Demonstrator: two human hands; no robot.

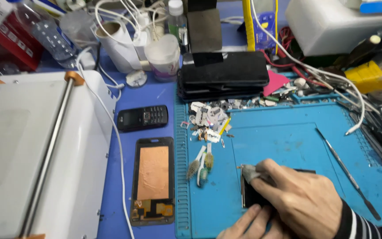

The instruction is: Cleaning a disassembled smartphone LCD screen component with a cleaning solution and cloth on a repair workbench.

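Phone [249, 194] is sitting on the blue repair mat [288, 141] while I'm pinning it with my left hand [248, 225], right hand [297, 199] pinching a grey wipe [249, 172], and pressing unevenly is risking it skidding.

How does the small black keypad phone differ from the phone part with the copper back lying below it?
The keypad phone lies sideways, whole, with its dark face and keys showing; the copper-backed panel lies lengthwise, stripped, with bare copper foil and flex parts at its lower end. The keypad phone is smaller, the panel longer. Both rest untouched on the blue table, left of the blue mat.
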